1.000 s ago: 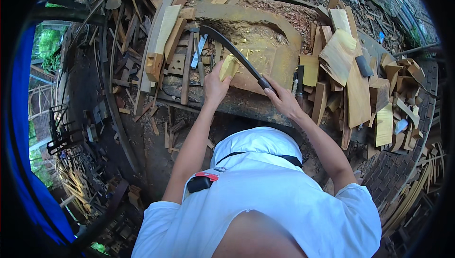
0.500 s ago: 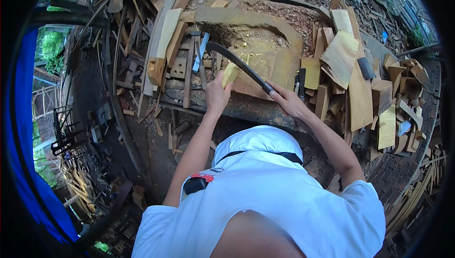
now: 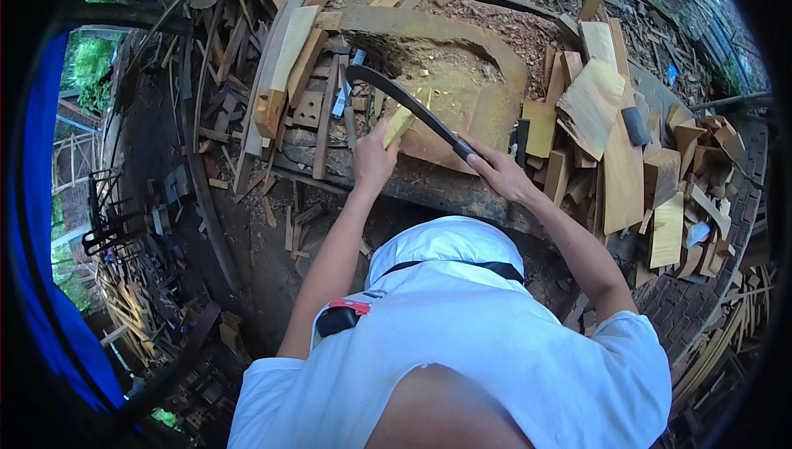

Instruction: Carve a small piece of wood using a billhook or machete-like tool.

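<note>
1. Both hands are full: the left hand (image 3: 375, 159), at the near left corner of the hollowed block (image 3: 462, 129), has its fingers curled around a yellow wood piece (image 3: 398, 126); the right hand (image 3: 499, 175), at the block's near edge, is wrapped around the handle (image 3: 464, 150) of a curved blade (image 3: 422, 112). The undersides of both grips are hidden.

2. The yellow wood piece stands tilted at the block's left side. It looks light, stiff and dry enough not to slip much, though thin edges may splinter. Its near end is the sound place to hold, with fingertips below the edge; whether the curved blade touches it, I cannot tell.

3. The curved blade slants over the block's left part, its tip at the far left. It is probably rigid and heavier toward the front, so the handle is the only safe hold.

4. The surface (image 3: 412, 192) shows in front of the block; thin shavings (image 3: 426, 95) lie on the block, likely feather-light and brittle.

5. Left of the block leans a pale beam (image 3: 294, 47); right of it, wide boards (image 3: 623, 177); beyond it, reddish chips (image 3: 536, 41).
</note>
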### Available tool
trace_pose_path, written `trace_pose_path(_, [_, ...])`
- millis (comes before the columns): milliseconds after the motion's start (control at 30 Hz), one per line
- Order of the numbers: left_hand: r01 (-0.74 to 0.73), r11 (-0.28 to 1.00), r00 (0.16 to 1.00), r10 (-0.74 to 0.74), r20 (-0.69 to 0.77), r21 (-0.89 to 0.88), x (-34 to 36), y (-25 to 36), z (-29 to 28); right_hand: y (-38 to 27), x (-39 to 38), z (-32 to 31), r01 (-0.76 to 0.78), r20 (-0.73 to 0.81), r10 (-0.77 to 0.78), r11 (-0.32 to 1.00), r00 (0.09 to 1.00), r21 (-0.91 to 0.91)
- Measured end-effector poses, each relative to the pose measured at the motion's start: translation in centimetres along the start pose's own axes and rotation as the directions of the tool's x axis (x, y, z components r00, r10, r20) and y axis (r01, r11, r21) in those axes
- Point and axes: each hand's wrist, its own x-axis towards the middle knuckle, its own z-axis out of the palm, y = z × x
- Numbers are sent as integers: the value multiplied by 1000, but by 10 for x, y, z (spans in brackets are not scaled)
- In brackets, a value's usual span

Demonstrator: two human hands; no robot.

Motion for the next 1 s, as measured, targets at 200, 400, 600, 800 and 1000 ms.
trace_pose_path(200, [-30, 999, 1000, 30, 6, 25, 0, -11, 4, -31, -16, 2, 223, -220, -217, 975, 951, 5])
trace_pose_path(400, [12, 999, 1000, -13, 25, 32, -1, -6, 3, 32, -4, 25, 54, -134, -67, 994, 989, -98])
trace_pose_path(600, [23, 1000, 1000, -23, 4, 6, 3, -10, 4, 5, -11, 13, 82, -114, -79, 996, 990, 21])
trace_pose_path(800, [-37, 999, 997, 37, -61, 6, -1, -10, 5, -10, -14, 14, 276, -269, -258, 961, 928, 31])
trace_pose_path(1000, [-1, 1000, 998, 2, -62, 10, 1, -11, 11, 35, -2, 17, 95, -127, -114, 985, 985, -146])
